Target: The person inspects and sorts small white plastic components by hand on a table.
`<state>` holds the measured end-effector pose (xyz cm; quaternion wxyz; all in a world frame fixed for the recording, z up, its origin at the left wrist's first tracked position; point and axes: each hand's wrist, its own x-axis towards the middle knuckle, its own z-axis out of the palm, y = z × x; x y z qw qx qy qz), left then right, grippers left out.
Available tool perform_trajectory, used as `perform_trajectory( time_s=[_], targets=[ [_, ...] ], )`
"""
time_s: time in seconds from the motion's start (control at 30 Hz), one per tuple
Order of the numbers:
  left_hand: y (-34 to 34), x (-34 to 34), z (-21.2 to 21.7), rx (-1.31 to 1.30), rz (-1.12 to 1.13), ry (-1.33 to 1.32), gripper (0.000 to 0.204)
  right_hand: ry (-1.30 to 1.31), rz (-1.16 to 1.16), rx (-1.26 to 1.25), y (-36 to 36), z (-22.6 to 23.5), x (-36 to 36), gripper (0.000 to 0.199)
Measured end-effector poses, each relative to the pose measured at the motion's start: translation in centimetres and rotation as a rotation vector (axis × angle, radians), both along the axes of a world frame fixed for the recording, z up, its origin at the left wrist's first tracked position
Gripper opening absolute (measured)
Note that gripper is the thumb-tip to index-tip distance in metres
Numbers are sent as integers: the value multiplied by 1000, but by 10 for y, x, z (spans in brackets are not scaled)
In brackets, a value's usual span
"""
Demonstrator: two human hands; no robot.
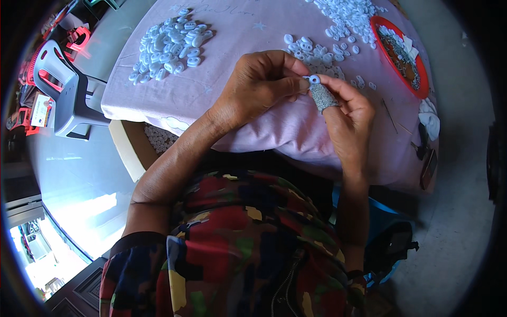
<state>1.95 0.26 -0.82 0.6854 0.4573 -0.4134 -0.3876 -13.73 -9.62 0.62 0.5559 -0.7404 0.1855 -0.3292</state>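
My left hand and my right hand meet over the near edge of a table covered with a pale pink cloth. Together they pinch one small white ring-shaped plastic piece between their fingertips. A grey knitted sleeve covers one finger of my right hand. A loose pile of the same white pieces lies to the left on the cloth. A smaller scatter lies just beyond my fingers, and a larger heap sits at the far edge.
A red round tray with dark small parts and white scraps sits at the table's right. A grey plastic chair stands left of the table. Thin sticks lie near the right edge. A blue bag rests by my right side.
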Motion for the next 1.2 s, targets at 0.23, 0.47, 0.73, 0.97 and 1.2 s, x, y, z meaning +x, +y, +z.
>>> perform_trajectory(
  time_s=[0.23,0.47,0.73,0.97,1.2],
  targets=[
    [3,0,5,71,-3,-21,9,15,-17,-59,-1,-3,-1,33],
    [3,-2,1,52,69,-61,6,67,-38,-91,1,-2,0,33],
    [4,-1,-1,24,116,-206,6,73,-28,-121,3,0,1,31],
    [2,-3,-2,9,94,-166,6,29,-12,-91,1,1,-3,31],
    [1,-4,-2,13,84,-134,8,129,-28,-145,2,5,-2,33]
  ],
)
